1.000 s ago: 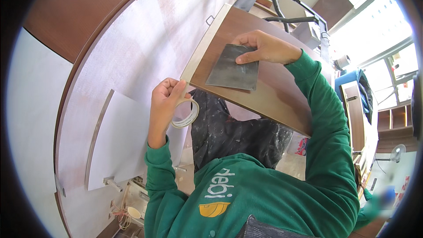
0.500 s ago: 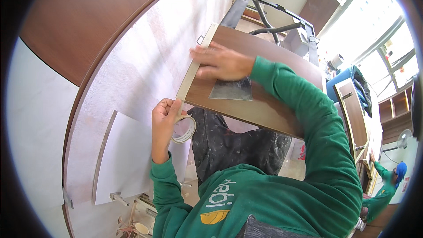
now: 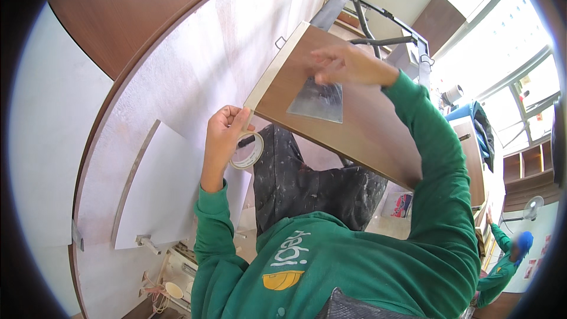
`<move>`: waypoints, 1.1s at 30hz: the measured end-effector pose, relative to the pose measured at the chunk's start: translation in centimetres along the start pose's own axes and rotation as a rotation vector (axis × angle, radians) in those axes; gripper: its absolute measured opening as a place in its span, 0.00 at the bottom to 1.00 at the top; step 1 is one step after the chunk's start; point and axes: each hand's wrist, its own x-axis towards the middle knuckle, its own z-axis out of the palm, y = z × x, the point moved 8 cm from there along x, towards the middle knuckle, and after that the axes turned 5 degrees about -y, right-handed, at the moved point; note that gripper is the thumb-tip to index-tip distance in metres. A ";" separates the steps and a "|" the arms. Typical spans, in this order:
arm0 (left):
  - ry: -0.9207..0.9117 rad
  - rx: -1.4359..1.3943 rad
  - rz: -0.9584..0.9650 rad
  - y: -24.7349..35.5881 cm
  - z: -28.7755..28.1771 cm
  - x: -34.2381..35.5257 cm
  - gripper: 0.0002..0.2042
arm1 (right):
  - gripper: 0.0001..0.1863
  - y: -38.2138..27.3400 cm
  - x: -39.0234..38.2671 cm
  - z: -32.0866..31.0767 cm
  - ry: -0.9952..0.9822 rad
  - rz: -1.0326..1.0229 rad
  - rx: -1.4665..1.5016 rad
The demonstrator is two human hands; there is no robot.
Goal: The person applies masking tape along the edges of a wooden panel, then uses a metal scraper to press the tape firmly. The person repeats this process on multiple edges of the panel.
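A wood-veneer board (image 3: 372, 124) lies in front of me with a pale strip of masking tape (image 3: 277, 65) along its left edge. My left hand (image 3: 224, 130) is closed at the board's near left corner. Thumb and fingers pinch the tape there, and the tape roll (image 3: 248, 151) hangs just below them. Over the board, my right hand (image 3: 348, 65) is slightly blurred, its fingers stretched out to the left and holding nothing that I can see. Below it, a flat grey rectangular sheet (image 3: 319, 103) rests on the board; the hand partly covers its far end.
A dark metal frame (image 3: 384, 15) stands beyond the board. To the left, a white panel (image 3: 159, 195) with a metal fitting leans near the pale wall (image 3: 195, 53). Wooden panels (image 3: 469, 153) and a blue bin (image 3: 466, 112) stand right. A co-worker (image 3: 508, 260) in green is at far right.
My right hand has lifted away from the taped edge and moved right over the board. The left hand keeps its pinch at the corner. The whole view has shifted slightly.
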 end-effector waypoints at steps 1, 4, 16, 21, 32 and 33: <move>-0.005 -0.002 0.000 0.2 0.4 0.2 0.16 | 0.45 0.6 -1.3 1.7 0.097 -0.145 -0.120; -0.010 0.029 0.004 0.9 0.5 0.0 0.16 | 0.50 -1.0 -5.0 6.4 0.201 -0.270 -0.423; -0.008 0.017 0.024 1.2 0.6 0.2 0.16 | 0.59 -4.8 -8.2 8.6 0.262 -0.220 -0.346; -0.005 0.016 0.035 1.2 0.7 0.2 0.16 | 0.67 -4.0 -7.5 8.7 0.322 -0.222 -0.414; -0.052 -0.046 -0.032 0.4 0.8 0.4 0.16 | 0.58 -2.8 -1.0 3.8 0.243 -0.211 0.051; -0.066 -0.044 -0.027 0.2 0.7 0.5 0.16 | 0.57 -2.9 0.5 3.6 0.226 -0.219 0.086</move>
